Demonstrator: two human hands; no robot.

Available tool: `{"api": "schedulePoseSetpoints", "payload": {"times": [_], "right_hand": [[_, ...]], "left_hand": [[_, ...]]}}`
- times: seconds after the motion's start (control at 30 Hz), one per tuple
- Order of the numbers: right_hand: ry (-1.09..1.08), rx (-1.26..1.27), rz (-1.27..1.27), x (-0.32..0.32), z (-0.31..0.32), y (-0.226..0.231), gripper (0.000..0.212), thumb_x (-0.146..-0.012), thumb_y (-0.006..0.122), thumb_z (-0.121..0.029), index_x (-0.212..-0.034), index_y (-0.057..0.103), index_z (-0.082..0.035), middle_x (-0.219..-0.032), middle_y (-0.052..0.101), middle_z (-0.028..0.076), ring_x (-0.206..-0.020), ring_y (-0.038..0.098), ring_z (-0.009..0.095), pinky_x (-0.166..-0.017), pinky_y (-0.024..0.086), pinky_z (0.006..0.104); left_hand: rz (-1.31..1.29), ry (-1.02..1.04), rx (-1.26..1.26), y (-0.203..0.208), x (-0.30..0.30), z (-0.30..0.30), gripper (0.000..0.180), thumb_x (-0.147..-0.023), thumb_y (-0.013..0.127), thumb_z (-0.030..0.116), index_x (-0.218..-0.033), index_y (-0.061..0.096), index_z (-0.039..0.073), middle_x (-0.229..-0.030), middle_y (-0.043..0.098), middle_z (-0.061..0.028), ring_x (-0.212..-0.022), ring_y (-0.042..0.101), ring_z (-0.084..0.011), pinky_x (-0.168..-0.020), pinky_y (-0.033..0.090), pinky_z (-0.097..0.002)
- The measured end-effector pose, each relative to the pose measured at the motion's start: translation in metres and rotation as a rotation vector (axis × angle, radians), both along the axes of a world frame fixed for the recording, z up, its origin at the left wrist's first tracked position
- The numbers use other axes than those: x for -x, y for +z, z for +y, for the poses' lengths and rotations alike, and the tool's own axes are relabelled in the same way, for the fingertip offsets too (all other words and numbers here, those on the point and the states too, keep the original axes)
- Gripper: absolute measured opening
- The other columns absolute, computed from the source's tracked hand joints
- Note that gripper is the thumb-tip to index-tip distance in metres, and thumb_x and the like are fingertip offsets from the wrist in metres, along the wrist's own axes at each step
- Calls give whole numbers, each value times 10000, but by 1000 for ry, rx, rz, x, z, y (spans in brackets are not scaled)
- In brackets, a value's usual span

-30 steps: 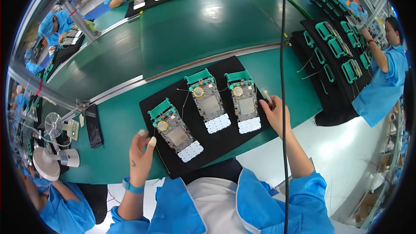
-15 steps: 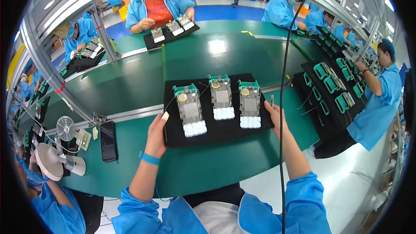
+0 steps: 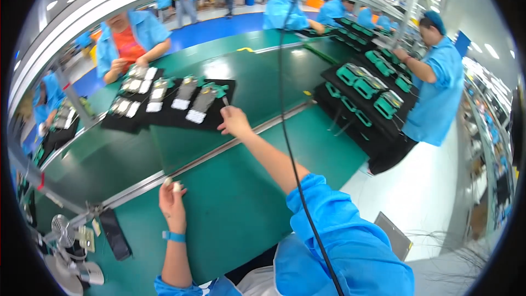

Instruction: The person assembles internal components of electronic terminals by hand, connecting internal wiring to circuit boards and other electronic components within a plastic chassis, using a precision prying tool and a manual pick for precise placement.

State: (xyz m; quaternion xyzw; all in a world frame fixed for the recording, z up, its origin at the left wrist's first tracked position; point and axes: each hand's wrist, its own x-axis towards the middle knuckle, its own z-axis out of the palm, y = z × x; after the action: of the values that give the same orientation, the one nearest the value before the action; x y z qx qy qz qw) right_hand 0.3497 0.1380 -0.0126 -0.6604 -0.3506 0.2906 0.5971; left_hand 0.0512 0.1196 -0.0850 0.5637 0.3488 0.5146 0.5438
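A black tray (image 3: 215, 121) carrying three circuit boards with green connector ends and white lower blocks lies beyond the metal rail, on the far green surface. One of those circuit boards (image 3: 202, 104) sits closest to my right hand (image 3: 236, 123), which reaches across at the tray's right edge. A slim metal tool (image 3: 225, 100), blurred, pokes up from its closed fingers. Whether that hand touches the tray is unclear. My left hand (image 3: 172, 203), with white covers on fingertips and a blue wristband (image 3: 173, 236), hovers near the rail, fingers loosely bent and apart, holding nothing I can see.
Another black tray (image 3: 125, 126) with boards adjoins mine, before a person in blue and red (image 3: 130, 49). A phone (image 3: 115, 234) and small fans (image 3: 63, 230) are at left. Green-framed parts (image 3: 364, 85) fill trays at right, beside a standing person (image 3: 438, 71). A black cable (image 3: 286, 126) hangs in front.
The tray with three boards went from between both my hands on the near bench to the far surface. My left hand let go; my right arm stretched forward. The view turned right.
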Motion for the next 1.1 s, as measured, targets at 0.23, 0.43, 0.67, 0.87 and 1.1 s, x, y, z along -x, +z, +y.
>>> {"api": "schedulePoseSetpoints", "payload": {"times": [0.23, 0.43, 0.67, 0.87, 1.1], "right_hand": [[-946, -16, -1040, -92, -254, 98, 135, -896, 562, -127, -978, 668, -102, -948, 650, 152, -849, 649, 342, -735, 523, 425], [-1443, 686, -887, -286, -471, 55, 415, -880, 620, -396, -837, 619, 17, -699, 627, 158, -703, 652, 351, -603, 505, 455], [-828, -53, 111, -201, -413, 87, 279, -824, 710, -272, -727, 541, -71, -524, 355, -72, -391, 286, 33, -361, 192, 212], [-564, -306, 266, -25, -304, 29, 226, -859, 718, -269, -781, 606, -89, -546, 416, -76, -440, 319, 37, -416, 222, 237], [-90, 48, 178, 98, -287, -8, 268, -944, 618, -249, -1044, 620, 0, -1023, 635, 32, -987, 563, 88, -874, 448, 259]], "left_hand": [[26, -19, 19, 0, -5, -4, 326, -975, 541, 137, -1249, 502, -36, -1059, 610, -91, -914, 602, -147, -791, 523, -278], [34, -40, 55, 1, -30, -1, 311, -972, 559, 156, -1226, 530, -21, -1022, 616, -56, -865, 593, -118, -751, 501, -247], [150, -229, 11, 39, -63, -61, 300, -960, 558, 171, -1214, 549, 10, -1027, 626, -80, -853, 635, -161, -745, 521, -285], [-214, -848, 640, 91, -178, -155, 322, -970, 553, 187, -1223, 521, -10, -1151, 623, -144, -987, 634, -264, -874, 523, -388], [-468, -582, 645, 63, -157, -130, 319, -962, 557, 136, -1273, 542, 62, -1193, 617, -73, -1081, 598, -202, -872, 519, -379]]}}
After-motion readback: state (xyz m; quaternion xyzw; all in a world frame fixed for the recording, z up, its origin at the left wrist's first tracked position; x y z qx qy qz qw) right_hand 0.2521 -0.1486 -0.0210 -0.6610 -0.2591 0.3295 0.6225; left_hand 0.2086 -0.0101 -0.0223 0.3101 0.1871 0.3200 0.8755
